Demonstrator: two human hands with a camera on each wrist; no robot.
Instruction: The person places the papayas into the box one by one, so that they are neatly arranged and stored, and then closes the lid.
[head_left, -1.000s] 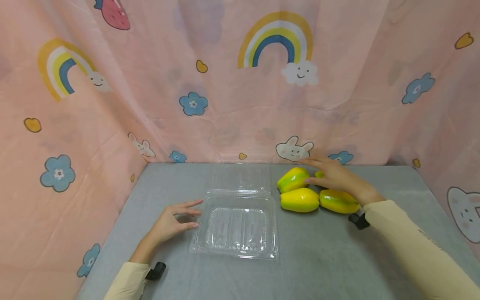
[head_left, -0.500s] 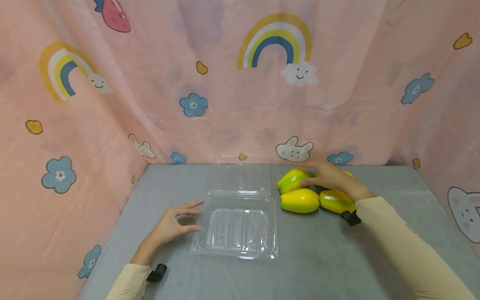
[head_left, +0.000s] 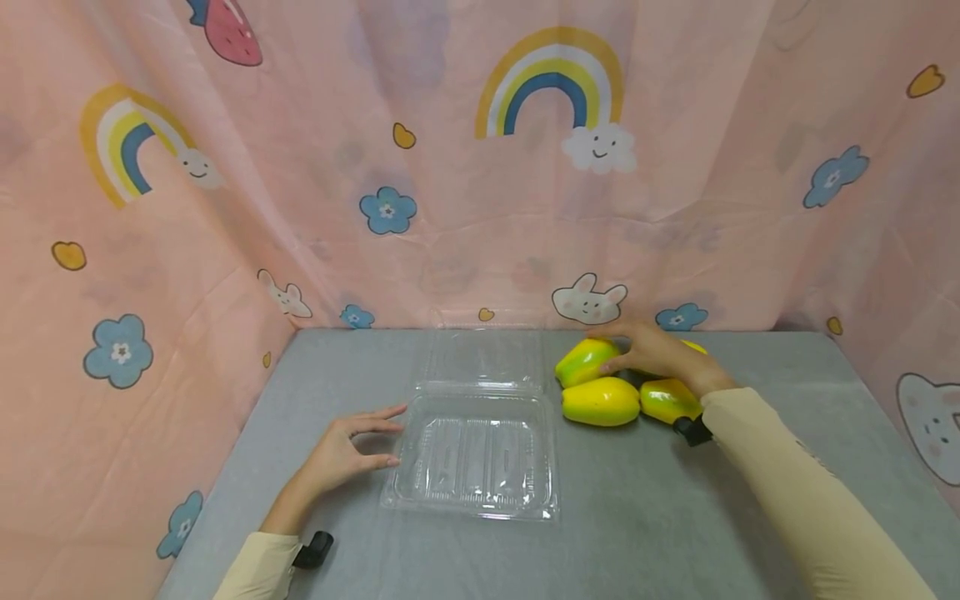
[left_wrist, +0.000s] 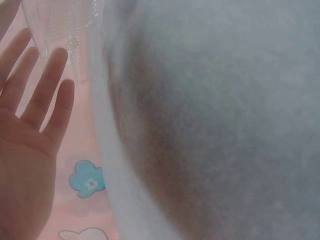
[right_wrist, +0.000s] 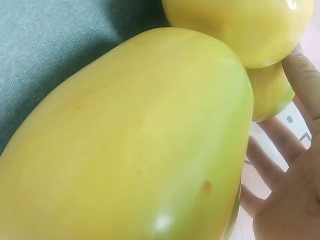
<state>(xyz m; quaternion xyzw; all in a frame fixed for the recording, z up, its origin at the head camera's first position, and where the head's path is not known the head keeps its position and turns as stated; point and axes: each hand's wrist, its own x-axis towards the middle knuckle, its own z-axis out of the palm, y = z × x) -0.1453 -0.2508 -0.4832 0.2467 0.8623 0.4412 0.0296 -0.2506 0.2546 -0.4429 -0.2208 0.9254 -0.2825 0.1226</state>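
Once shifted slightly leftward, now curled about the back-left papaya (head_left: 585,362) with thumb and fingers of right hand (head_left: 651,350); likely just taking hold, with firmness unclear. Beside the open clear container's (head_left: 480,510) left rim, holding nothing with left hand (head_left: 339,452), with fingers parted. Cramped by front-left papaya (head_left: 600,402); freer over worktop (head_left: 630,508) right of the container.

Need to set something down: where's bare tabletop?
Free: tabletop between clear container, yellow fruits and right sleeve; also right of that sleeve. Crowded: the fruits, at the right hand, and the container's left edge, at the left hand.
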